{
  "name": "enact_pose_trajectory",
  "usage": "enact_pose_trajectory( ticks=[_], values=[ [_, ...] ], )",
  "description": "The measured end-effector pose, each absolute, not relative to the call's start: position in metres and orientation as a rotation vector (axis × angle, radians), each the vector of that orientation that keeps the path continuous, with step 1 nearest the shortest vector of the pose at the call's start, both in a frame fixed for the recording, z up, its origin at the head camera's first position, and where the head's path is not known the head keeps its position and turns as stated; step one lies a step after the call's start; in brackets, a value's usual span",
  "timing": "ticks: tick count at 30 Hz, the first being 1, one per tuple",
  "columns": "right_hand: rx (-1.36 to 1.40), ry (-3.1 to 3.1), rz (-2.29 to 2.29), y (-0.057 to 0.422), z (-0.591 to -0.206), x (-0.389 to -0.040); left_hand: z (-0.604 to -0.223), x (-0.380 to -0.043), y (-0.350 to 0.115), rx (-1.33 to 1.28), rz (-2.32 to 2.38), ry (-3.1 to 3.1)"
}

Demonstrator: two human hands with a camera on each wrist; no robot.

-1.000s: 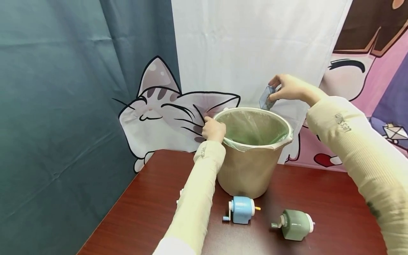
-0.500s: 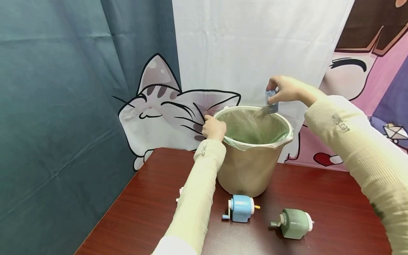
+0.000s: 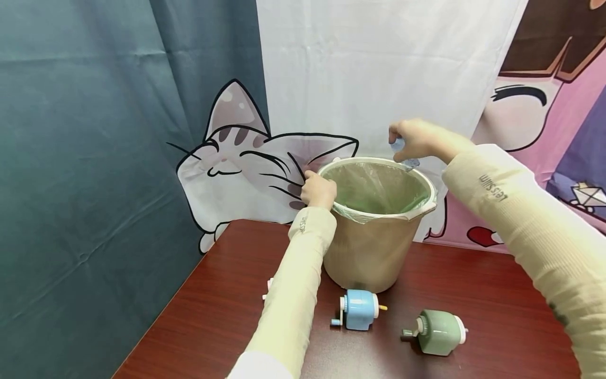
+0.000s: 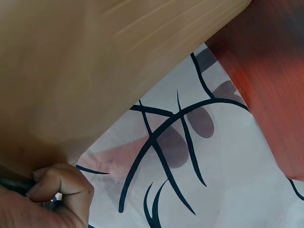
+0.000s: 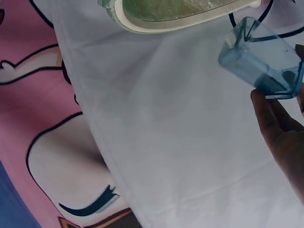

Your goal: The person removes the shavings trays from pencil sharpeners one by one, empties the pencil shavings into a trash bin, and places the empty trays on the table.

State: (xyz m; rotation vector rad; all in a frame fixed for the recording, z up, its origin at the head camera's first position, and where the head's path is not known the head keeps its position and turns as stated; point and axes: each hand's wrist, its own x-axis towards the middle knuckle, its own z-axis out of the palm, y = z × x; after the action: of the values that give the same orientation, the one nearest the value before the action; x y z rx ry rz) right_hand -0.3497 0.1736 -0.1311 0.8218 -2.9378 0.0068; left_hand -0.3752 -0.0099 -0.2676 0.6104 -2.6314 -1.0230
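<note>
A beige bin (image 3: pixel 364 252) with a thin green-tinted liner bag (image 3: pixel 357 215) folded over its rim stands on the table. My left hand (image 3: pixel 318 190) grips the rim on its left side, and in the left wrist view the curled fingers (image 4: pixel 71 187) show beside the bin wall (image 4: pixel 95 61). Above the bin's far right edge, my right hand (image 3: pixel 421 139) pinches a small clear blue shavings box (image 3: pixel 411 164) by its sides. The right wrist view shows this box (image 5: pixel 259 61) tilted, fingertips (image 5: pixel 259 97) on its edge.
In front of the bin sits a light blue crank pencil sharpener (image 3: pixel 360 310) with a yellow pencil tip showing. A green crank sharpener (image 3: pixel 439 332) stands to its right. Something pale pink (image 3: pixel 269 285) is mostly hidden by the left sleeve. Printed curtains hang behind.
My right hand has tipped the shavings box over the bin and moved slightly left and down. Grey shavings fell half a second ago; none are seen falling now. My left hand stays on the rim.
</note>
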Motion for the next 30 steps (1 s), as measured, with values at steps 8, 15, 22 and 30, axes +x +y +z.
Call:
enact_pose_trajectory(
  ticks=[8, 15, 22, 30],
  values=[
    [0.883, -2.895, -0.300, 0.1664, -0.1353, -0.3473, -0.2659, -0.3734, -0.0085, 0.629, -1.019, -2.634],
    [0.919, -2.836, -0.396, 0.1641, -0.1365, -0.3461, -0.2655, -0.3732, -0.0093, 0.620, -1.019, -2.622],
    [0.918, -2.831, -0.444, 0.1624, -0.1373, -0.3454, -0.2672, -0.3737, -0.0103, 0.613, -1.014, -2.627],
    [0.902, -2.873, -0.463, 0.1647, -0.1371, -0.3452, -0.2672, -0.3726, -0.0096, 0.605, -1.017, -2.631]
  ],
)
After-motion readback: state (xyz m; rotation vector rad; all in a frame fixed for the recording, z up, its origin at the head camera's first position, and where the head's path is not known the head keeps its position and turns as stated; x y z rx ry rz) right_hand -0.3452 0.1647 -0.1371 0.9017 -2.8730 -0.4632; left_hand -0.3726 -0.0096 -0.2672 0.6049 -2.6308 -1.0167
